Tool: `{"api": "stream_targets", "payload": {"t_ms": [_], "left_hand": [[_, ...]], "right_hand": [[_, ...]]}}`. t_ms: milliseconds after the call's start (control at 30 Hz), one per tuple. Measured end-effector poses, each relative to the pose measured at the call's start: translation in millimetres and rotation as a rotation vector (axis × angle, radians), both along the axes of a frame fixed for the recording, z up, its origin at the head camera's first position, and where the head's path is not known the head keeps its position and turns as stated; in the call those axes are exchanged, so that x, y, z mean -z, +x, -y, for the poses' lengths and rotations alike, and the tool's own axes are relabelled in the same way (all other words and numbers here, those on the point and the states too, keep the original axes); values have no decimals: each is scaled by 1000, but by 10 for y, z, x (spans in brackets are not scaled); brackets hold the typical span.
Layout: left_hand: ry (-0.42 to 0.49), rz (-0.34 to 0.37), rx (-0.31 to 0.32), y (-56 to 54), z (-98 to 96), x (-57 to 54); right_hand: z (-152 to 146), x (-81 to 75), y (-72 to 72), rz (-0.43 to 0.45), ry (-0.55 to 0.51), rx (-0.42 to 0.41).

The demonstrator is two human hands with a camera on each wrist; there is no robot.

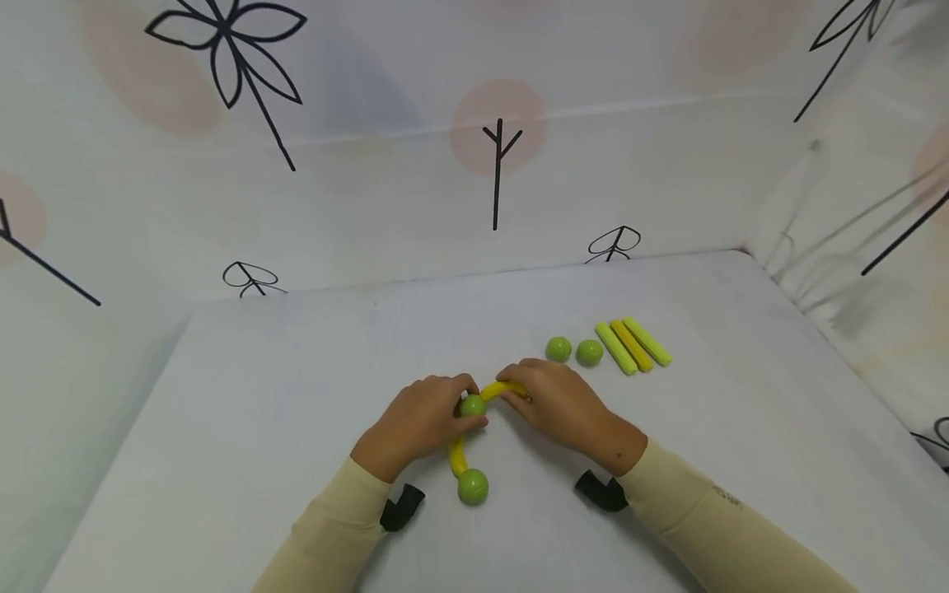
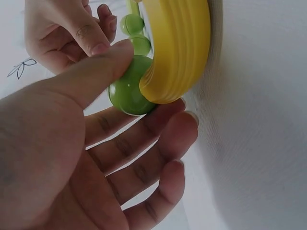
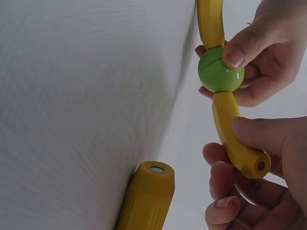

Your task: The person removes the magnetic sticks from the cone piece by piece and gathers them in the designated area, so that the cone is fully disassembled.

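Note:
In the head view my left hand [image 1: 423, 420] pinches a green ball [image 1: 472, 405] between thumb and fingers. A curved yellow rod [image 1: 457, 458] runs from that ball toward me to a second green ball [image 1: 473, 487]. My right hand [image 1: 559, 403] pinches another curved yellow rod [image 1: 498, 389]; in the right wrist view this rod [image 3: 226, 120] meets the held ball [image 3: 218, 69] at one end and shows a metal disc at its free end. The left wrist view shows the held ball [image 2: 132, 91] against the nearer curved rod [image 2: 180, 48].
Beyond the right hand lie two loose green balls [image 1: 558, 349] and three straight rods [image 1: 631, 347], two yellow-green and one yellow. Low in the right wrist view is another yellow rod end [image 3: 149, 194] with a metal disc. A patterned cloth wall [image 1: 415, 206] borders the white table [image 1: 259, 371].

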State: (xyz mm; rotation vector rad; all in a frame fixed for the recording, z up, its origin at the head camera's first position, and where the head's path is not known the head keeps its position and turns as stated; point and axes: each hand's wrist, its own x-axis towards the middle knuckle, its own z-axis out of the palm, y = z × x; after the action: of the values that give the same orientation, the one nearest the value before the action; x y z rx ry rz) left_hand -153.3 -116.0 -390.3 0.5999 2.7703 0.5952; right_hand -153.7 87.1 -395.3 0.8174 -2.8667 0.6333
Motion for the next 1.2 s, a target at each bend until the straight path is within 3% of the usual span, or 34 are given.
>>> {"api": "stream_targets", "payload": {"t_ms": [300,567,767,1033,1200], "left_hand": [[15,15,28,-14,-5,1],[13,27,14,-29,10,-17],[-1,26,-1,-8,12,-25],[-10,13,9,12,11,2],[-8,9,11,23,-1,3]], "right_hand": [[-55,-48,-38,33,0,-3],[-202,-223,-99,57,-37,68],[-380,-282,-101,106,-83,65],[-618,-112,-70,92,-129,69],[-663,-24,-102,165,-136,70]]}}
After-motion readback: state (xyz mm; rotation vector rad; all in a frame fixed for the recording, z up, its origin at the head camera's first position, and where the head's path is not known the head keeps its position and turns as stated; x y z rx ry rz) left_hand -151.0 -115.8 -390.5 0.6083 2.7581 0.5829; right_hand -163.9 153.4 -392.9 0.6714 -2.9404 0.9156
